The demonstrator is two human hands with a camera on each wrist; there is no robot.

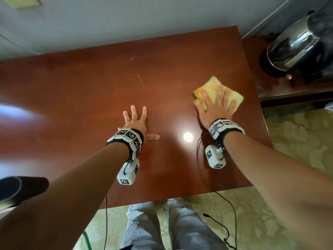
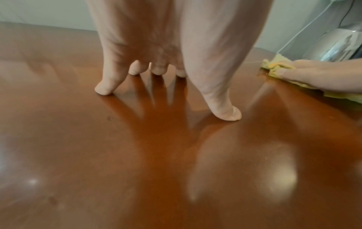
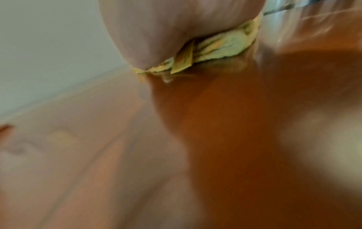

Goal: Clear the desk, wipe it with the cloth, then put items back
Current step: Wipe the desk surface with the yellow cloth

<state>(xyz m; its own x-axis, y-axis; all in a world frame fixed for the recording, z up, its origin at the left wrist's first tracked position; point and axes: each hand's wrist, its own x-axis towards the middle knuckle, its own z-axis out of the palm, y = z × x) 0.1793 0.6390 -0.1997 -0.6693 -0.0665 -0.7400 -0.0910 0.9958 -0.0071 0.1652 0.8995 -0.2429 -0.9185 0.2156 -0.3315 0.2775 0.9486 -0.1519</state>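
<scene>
right hand (image 1: 215,107): flat on the yellow cloth (image 1: 215,88), fingers (image 1: 220,92) straight and spread, pressing it down, not gripping
cloth: folded, near the right edge of the tabletop (image 1: 90,91)
left hand (image 1: 136,123): fingers (image 2: 103,89) splayed, tips touching the bare wood, holding nothing
kettle (image 1: 297,47): steel, on a lower side surface to the right

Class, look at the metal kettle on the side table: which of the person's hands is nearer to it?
Right. The right hand presses the yellow cloth near the desk edge closest to the kettle; the left hand rests mid-desk, farther away.
</scene>
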